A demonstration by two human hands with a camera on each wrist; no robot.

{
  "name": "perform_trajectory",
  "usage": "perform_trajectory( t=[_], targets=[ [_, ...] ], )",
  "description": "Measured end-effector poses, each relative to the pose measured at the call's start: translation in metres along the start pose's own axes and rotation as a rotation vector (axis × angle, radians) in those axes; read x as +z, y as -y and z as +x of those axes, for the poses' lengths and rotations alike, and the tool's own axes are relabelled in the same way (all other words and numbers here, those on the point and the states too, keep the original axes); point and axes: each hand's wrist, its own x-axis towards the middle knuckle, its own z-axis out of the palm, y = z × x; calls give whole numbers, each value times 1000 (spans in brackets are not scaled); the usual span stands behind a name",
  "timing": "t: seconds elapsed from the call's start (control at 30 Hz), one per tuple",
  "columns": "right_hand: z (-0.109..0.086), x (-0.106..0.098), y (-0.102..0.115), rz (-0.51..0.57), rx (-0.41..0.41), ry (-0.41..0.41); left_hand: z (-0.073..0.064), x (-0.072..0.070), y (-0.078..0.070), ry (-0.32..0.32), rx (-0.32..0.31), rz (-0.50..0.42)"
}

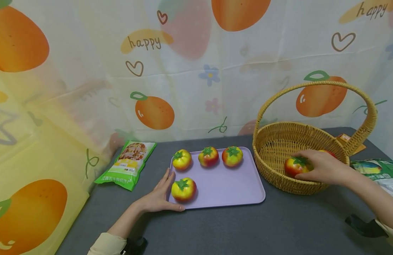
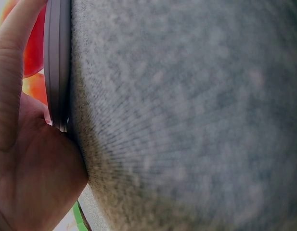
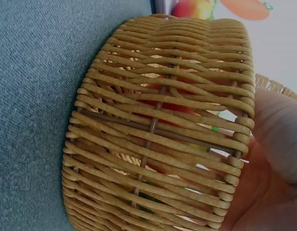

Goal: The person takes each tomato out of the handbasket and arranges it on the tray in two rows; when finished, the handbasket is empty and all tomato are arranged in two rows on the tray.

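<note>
A lilac tray (image 1: 221, 187) bears several red-and-yellow, tomato-like fruits with green leafy tops. My left hand (image 1: 158, 196) rests against the tray's near left corner, fingers fairly straight along the left side, thumb at the front edge. A tomato-like fruit (image 1: 184, 189) sits just beside it. In the left wrist view the tray's rim (image 2: 58, 62) lies against the hand (image 2: 32, 163). My right hand (image 1: 327, 166) reaches into the wicker basket (image 1: 279, 141) and grips a tomato-like fruit (image 1: 295, 167) there. Behind that hand another fruit (image 1: 328, 153) shows partly. Basket weave hides much in the right wrist view.
The basket's tall handle (image 1: 314, 83) arches above the right hand. A green food packet (image 1: 129, 164) lies left of the tray. Right of the basket are a green-and-white packet (image 1: 374, 170) and a small orange-brown packet (image 1: 346, 139). A printed curtain (image 1: 190, 81) hangs behind the grey table (image 1: 215, 230).
</note>
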Motion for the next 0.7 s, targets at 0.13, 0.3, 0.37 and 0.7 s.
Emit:
perform_trajectory(
  t=[0.13, 0.3, 0.37, 0.7],
  targets=[
    [0, -1, 4, 12, 26, -15, 0, 0, 0, -1, 2, -5],
    [-1, -4, 12, 29, 42, -51, 1, 0, 0, -8, 3, 2],
    [0, -5, 15, 43, 45, -60, 1, 0, 1, -9, 0, 1],
    [6, -10, 34, 57, 47, -139, 1, 0, 1, -8, -15, -9]
  ],
)
